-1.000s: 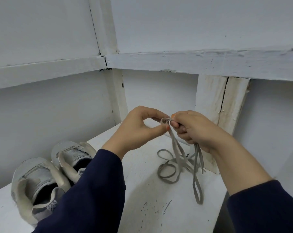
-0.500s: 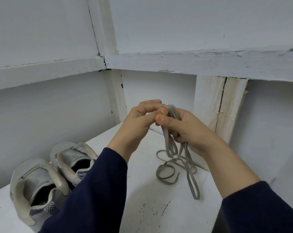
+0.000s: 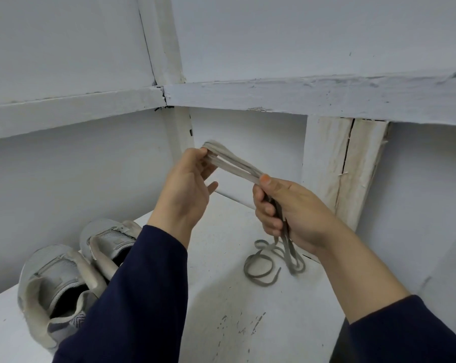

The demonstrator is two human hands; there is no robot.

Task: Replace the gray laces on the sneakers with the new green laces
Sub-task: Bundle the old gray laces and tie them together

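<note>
A bundle of gray laces [image 3: 234,163] is stretched between my two hands above the white shelf. My left hand [image 3: 187,184] pinches the folded end of the bundle at the upper left. My right hand [image 3: 284,210] grips the laces in its fist, thumb on top. The loose ends hang below that fist and coil on the shelf. Two gray sneakers [image 3: 64,273] without laces stand side by side at the lower left, partly hidden by my left sleeve. No green laces are in view.
The white shelf board [image 3: 221,310] has scuffed paint near the front. White walls close it in on the left and back. A rough wooden post [image 3: 344,174] stands behind my right hand. A white ledge [image 3: 300,98] runs above.
My hands have drawn apart. The left hand pulled the folded end of the laces up and to the left, stretching the bundle taut; the right hand slid lower along it.
</note>
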